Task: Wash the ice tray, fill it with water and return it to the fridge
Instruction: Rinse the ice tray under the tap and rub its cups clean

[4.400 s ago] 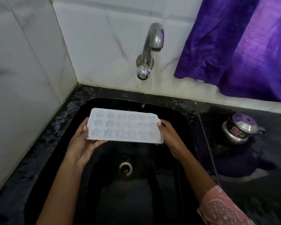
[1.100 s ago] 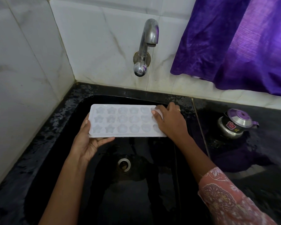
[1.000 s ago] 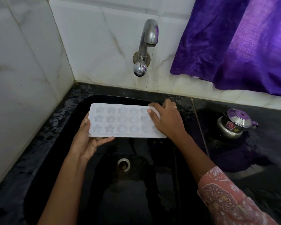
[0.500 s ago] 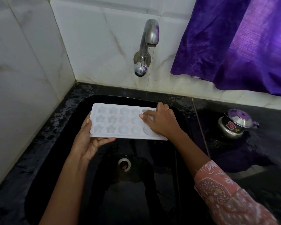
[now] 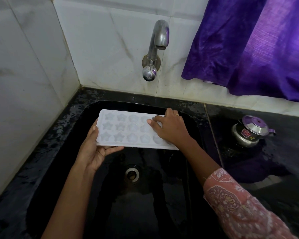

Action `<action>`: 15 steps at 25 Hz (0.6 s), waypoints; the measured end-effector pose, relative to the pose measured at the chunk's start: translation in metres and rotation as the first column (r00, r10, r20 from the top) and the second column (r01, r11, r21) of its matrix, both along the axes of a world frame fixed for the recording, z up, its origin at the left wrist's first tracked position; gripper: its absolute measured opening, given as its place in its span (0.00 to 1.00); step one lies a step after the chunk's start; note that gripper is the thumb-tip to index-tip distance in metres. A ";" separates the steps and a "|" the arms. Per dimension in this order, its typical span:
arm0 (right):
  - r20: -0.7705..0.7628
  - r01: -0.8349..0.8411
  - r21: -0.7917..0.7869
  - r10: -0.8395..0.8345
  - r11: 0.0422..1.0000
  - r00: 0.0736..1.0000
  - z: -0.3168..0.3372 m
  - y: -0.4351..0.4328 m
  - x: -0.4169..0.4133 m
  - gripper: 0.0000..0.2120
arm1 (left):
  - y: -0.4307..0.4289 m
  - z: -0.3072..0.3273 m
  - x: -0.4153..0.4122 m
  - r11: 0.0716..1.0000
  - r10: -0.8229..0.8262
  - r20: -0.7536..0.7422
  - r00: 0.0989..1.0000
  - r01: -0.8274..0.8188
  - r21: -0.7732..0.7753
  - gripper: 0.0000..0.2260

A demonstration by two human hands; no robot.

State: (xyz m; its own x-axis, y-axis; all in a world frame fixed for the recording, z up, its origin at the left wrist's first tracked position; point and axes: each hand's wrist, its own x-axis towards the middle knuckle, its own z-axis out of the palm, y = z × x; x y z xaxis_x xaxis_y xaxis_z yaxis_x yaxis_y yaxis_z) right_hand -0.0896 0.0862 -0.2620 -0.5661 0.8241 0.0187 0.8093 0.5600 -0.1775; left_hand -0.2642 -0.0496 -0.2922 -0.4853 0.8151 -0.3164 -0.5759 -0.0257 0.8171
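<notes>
A white ice tray point(image 5: 126, 130) with star and flower shaped cells is held level over the black sink point(image 5: 86, 114). My left hand point(image 5: 93, 150) grips its left end, palm underneath and thumb along the edge. My right hand point(image 5: 171, 128) lies on top of the tray's right end, fingers spread over the cells and covering them. The steel tap point(image 5: 158, 40) juts from the wall above the tray; no water runs from it.
A drain point(image 5: 131, 174) sits in the sink bottom below the tray. A small steel kettle with a purple-tinted lid point(image 5: 250, 131) stands on the wet black counter at right. A purple curtain point(image 5: 248, 49) hangs at the upper right. Marble wall tiles close off the left and back.
My right hand has slid from the tray's right edge onto its top, fingers moving leftward across the cells. The thin stream from the tap has stopped. My left hand's hold is unchanged.
</notes>
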 end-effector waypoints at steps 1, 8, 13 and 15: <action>-0.011 -0.001 -0.023 0.001 1.000 1.000 0.000 0.000 0.001 0.21 | 0.000 0.000 -0.001 1.000 0.002 0.005 1.000 -0.002 0.000 0.17; -0.031 0.004 0.041 -0.003 0.999 1.000 0.004 0.001 0.009 0.19 | 0.002 0.001 0.004 1.000 0.008 0.034 0.999 -0.007 -0.025 0.17; -0.067 -0.086 0.091 0.092 0.992 0.993 0.009 -0.007 -0.006 0.16 | 0.004 0.004 0.006 1.000 0.003 0.033 0.999 -0.003 -0.019 0.17; -0.041 -0.089 0.066 0.092 0.994 0.995 0.007 -0.007 -0.013 0.17 | 0.005 0.004 0.008 1.000 0.002 0.032 0.999 -0.001 -0.023 0.17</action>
State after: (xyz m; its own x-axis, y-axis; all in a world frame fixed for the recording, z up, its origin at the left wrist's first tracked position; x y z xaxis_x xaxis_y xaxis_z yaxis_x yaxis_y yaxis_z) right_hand -0.1022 0.0790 -0.2546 -0.6356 0.7660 0.0962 0.7471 0.6417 -0.1735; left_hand -0.2560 -0.0445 -0.2879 -0.4758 0.8066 -0.3506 -0.6015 -0.0075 0.7989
